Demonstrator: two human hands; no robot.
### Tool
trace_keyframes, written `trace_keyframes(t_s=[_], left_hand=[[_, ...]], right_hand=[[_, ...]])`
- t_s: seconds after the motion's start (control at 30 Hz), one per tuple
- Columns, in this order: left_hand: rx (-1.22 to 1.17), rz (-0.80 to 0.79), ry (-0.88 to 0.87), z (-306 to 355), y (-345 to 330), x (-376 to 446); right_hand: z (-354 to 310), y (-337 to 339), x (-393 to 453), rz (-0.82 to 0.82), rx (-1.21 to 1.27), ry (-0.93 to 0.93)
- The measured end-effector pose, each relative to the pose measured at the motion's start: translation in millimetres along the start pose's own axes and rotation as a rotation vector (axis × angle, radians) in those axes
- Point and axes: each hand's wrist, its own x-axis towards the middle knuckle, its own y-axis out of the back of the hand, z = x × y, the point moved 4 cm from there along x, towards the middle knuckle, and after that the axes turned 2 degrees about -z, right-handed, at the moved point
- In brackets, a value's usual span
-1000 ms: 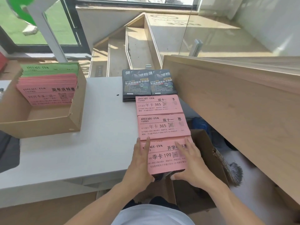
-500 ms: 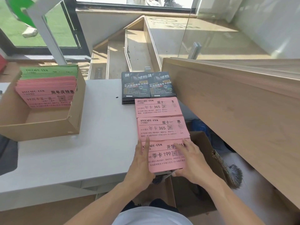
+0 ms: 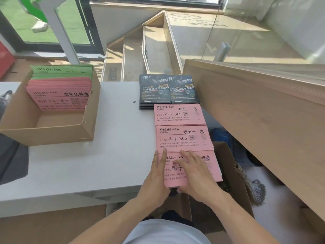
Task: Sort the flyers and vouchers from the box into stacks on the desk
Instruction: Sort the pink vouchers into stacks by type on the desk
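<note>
The nearest pink voucher stack (image 3: 191, 169) is being squared up at the worktop (image 3: 88, 164) edge, in line with two more pink stacks and the black flyers (image 3: 168, 90). Left hand (image 3: 156, 178) is laid flat along its side, right hand (image 3: 195, 175) pressed flat on top, nothing gripped. Probably best tapped gently so the overhanging corner isn't tipped off.

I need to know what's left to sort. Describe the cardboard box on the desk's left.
The box is open-topped brown cardboard, standing on the white desk at its left. Inside, a pink voucher stack leans against the far wall, with green vouchers behind it. The near half shows bare floor. Neither hand touches it.
</note>
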Motion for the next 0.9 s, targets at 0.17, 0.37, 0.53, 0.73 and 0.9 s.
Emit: trace_keyframes(t_s=[0.17, 0.37, 0.53, 0.73, 0.9], left_hand=[[0.016, -0.016, 0.005, 0.8, 0.7, 1.4], [-0.008, -0.034, 0.007, 0.2, 5.5, 6.3], [-0.031, -0.003, -0.019, 1.8, 3.6, 4.4], [-0.118, 0.021, 0.013, -1.9, 1.8, -2.8], [-0.144, 0.1, -0.007, -9.7, 22.8, -19.3]], right_hand=[[-2.6, -2.1, 6.2, 0.035, 0.004, 0.009], [-3.0, -1.6, 10.7, 0.019, 0.008, -0.014], [-2.4, -1.7, 9.9, -0.006, 0.013, -0.014], [-13.1, 8.7, 3.5, -0.011, 0.02, 0.017], [-27.8, 14.7, 13.0, -0.031, 0.079, 0.015]])
